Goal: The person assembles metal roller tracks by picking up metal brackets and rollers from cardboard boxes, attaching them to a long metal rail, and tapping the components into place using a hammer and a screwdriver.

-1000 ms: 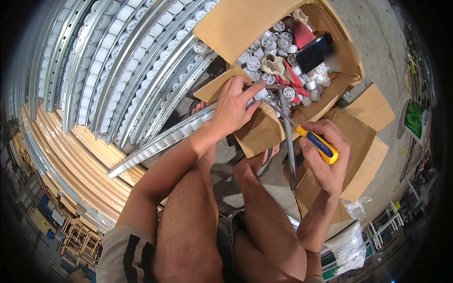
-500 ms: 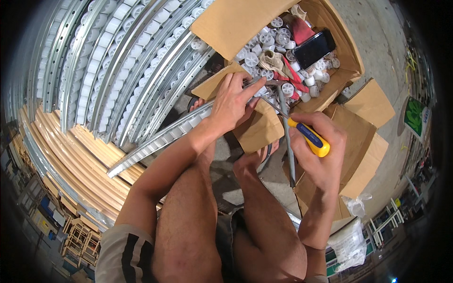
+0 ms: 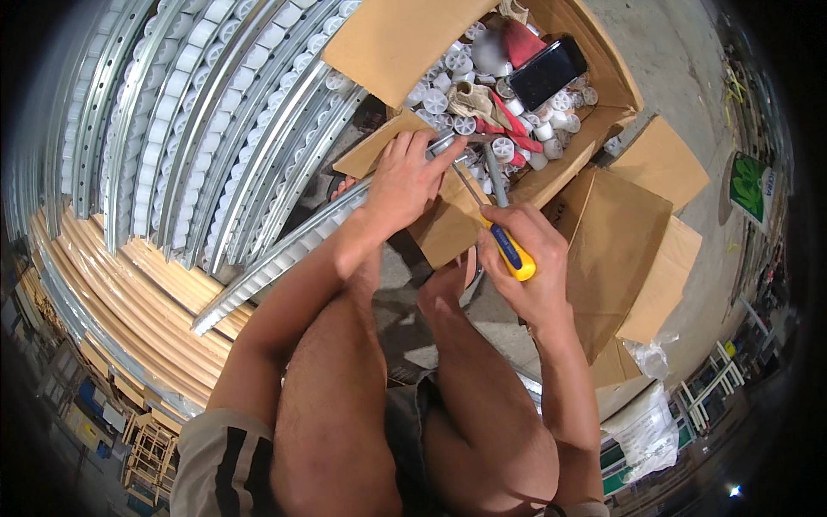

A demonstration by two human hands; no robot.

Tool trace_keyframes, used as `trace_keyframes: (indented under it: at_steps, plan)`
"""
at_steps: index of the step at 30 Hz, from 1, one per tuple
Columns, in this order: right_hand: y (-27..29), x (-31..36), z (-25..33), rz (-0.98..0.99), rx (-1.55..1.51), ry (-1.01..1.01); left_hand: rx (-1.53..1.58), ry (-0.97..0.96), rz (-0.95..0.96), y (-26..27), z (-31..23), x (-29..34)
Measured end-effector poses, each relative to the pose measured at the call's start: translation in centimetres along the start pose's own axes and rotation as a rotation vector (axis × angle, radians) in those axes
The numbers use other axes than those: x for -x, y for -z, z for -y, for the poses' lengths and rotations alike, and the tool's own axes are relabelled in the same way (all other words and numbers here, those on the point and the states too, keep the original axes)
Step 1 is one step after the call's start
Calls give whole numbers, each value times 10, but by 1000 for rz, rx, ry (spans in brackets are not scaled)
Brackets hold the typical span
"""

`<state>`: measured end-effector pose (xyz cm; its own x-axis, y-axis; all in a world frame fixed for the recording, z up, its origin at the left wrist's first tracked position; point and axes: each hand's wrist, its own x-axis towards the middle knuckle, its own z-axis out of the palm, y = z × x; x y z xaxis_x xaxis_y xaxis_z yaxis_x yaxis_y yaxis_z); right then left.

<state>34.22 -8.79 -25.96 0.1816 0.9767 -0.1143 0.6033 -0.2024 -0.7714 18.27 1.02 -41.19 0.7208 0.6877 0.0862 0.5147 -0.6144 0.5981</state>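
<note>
My left hand (image 3: 401, 183) is closed around the far end of a metal roller track (image 3: 280, 265), a long channel lined with white rollers that slopes down to the left. A screwdriver (image 3: 510, 248) with a yellow and blue handle is gripped in my right hand (image 3: 538, 263). Its shaft points up and left, with the tip beside the track's end near my left fingers. A grey metal bar (image 3: 495, 177) runs down behind my right hand; whether that hand also touches it I cannot tell. Just beyond, an open cardboard box (image 3: 624, 65) holds many white plastic rollers (image 3: 435, 101).
A black phone (image 3: 547, 71), red-handled pliers (image 3: 517, 129) and a cloth glove (image 3: 471, 100) lie on the rollers. More roller tracks (image 3: 181, 146) rest at the left over tan wrapped lengths (image 3: 112, 276). An open carton (image 3: 616, 258) stands at the right.
My right hand and the screwdriver have moved left, bringing the tip closer to the track's end. My left hand keeps its hold. The whole view has shifted slightly.
</note>
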Motion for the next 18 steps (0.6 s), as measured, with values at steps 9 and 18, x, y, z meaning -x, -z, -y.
trace_keyframes:
  at_steps: [9,18]
  plan:
    - [5,2,10,-73,-2,33,-24,-3,18,3,1,-1]
    - [29,-6,4,-123,-120,-81,36,49,-95,7,-8,-7]
